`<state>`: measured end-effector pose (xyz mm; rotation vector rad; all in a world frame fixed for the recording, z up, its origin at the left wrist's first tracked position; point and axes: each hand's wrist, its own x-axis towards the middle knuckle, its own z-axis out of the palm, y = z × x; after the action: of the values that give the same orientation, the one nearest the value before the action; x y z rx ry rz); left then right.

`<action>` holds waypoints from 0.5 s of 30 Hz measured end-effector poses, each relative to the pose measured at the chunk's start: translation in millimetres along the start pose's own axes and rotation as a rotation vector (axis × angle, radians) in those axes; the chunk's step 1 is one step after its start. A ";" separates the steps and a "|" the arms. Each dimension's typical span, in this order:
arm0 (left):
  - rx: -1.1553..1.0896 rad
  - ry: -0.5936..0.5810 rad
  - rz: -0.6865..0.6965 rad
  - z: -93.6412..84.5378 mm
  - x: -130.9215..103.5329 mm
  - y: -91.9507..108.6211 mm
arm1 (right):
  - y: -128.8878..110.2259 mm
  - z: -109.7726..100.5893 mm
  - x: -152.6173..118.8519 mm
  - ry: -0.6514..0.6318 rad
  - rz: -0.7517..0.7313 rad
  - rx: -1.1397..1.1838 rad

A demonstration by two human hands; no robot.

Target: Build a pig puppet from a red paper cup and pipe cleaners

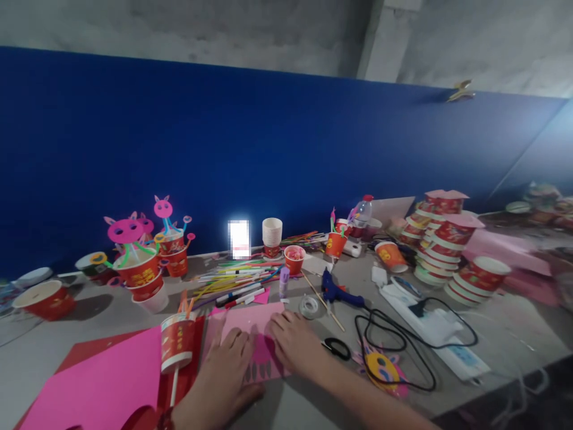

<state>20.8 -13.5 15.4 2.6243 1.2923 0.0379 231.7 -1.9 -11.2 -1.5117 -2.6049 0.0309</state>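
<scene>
A light pink sheet of paper (255,315) lies on the table in front of me, with a darker magenta piece (263,347) on it between my hands. A row of small grey oval shapes (258,371) shows near its lower edge. My left hand (230,367) rests on the sheet's left part, fingers stretched out. On the right part, my right hand (295,340) presses down with its fingers laid on the paper. Neither hand grips anything visible. Left of my left hand lies a red paper cup (177,343) with a white stick; black-handled scissors (336,348) lie by my right forearm.
Magenta paper (102,382) covers the left front. A blue glue gun (338,291) with a looping black cord and a white power strip (430,325) occupy the right. Behind are pens and sticks (242,278), a purple glue stick (283,282), pig-faced cups (138,269) and stacked cups (441,245).
</scene>
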 end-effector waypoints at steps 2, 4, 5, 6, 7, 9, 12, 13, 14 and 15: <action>0.015 0.035 -0.005 8.0 -0.3 -6.6 | 1.4 0.0 -1.4 0.009 -0.003 0.031; 0.040 0.093 0.017 16.6 -0.4 -13.0 | 4.2 0.7 -2.7 0.013 -0.004 0.069; 0.052 0.134 0.023 19.7 -0.2 -15.4 | 5.6 1.7 -3.1 0.008 -0.002 0.082; 0.054 0.174 0.024 21.9 -0.1 -17.0 | 7.0 2.9 -3.2 -0.004 0.003 0.089; 0.043 0.205 0.016 23.0 0.2 -17.8 | 8.0 4.3 -3.1 -0.016 0.012 0.096; -0.008 0.233 -0.013 22.5 0.7 -17.5 | 9.1 6.6 -2.4 -0.027 0.026 0.120; -0.057 0.194 0.000 17.7 0.7 -15.5 | 9.7 7.0 -1.5 -0.014 0.029 0.183; -0.059 0.173 0.010 15.7 0.3 -15.0 | 10.8 6.3 -1.6 -0.010 0.020 0.206; -0.060 0.149 0.018 13.6 -0.3 -14.6 | 12.7 5.5 -1.9 -0.003 0.014 0.229; -0.062 0.124 0.019 11.6 -0.9 -14.2 | 15.6 4.6 -2.4 0.015 0.017 0.249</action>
<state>10.5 -7.9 1.3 2.6181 1.2821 0.2434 245.8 4.0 -17.3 -1.4393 -2.4669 0.3315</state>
